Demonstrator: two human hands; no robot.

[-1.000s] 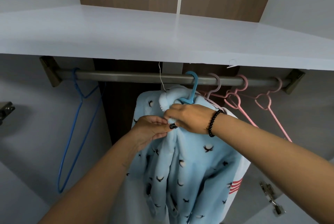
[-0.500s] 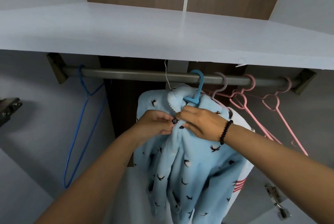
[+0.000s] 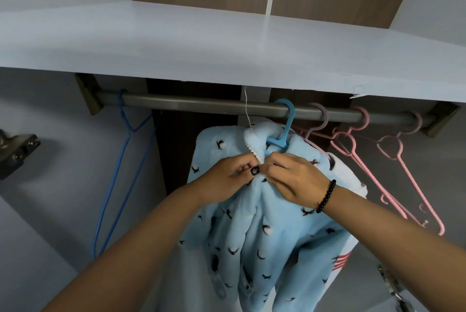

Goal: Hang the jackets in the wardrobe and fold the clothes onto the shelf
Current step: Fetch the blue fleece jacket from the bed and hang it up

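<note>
A light blue fleece jacket (image 3: 254, 226) printed with small dark birds hangs from a blue plastic hanger (image 3: 282, 132), whose hook sits over the grey wardrobe rail (image 3: 191, 103) just beneath the white shelf (image 3: 176, 42). Both hands meet at the jacket's collar, just below the hanger's neck. The left hand (image 3: 229, 180) is pinched shut on the left front edge beside a dark button (image 3: 254, 171), and the right hand (image 3: 295, 178), a black bead bracelet (image 3: 326, 195) at its wrist, is pinched shut on the opposite edge, the two edges drawn together so that they touch. The step in hand looks like fastening the top button so the jacket stays on its hanger; whether the button is already through its hole cannot be told, since the fingers cover it. The next move probably calls for easing the button through, then letting go and checking that the shoulders sit evenly. To the right, several pink hangers (image 3: 353, 150) wait on the rail, and behind the jacket a white garment with red stripes (image 3: 343, 260) shows. A blue wire hanger (image 3: 118, 160) hangs well apart at the rail's left end. The shelf carries no folded clothes in view, so that part of the task appears not yet begun.
</note>
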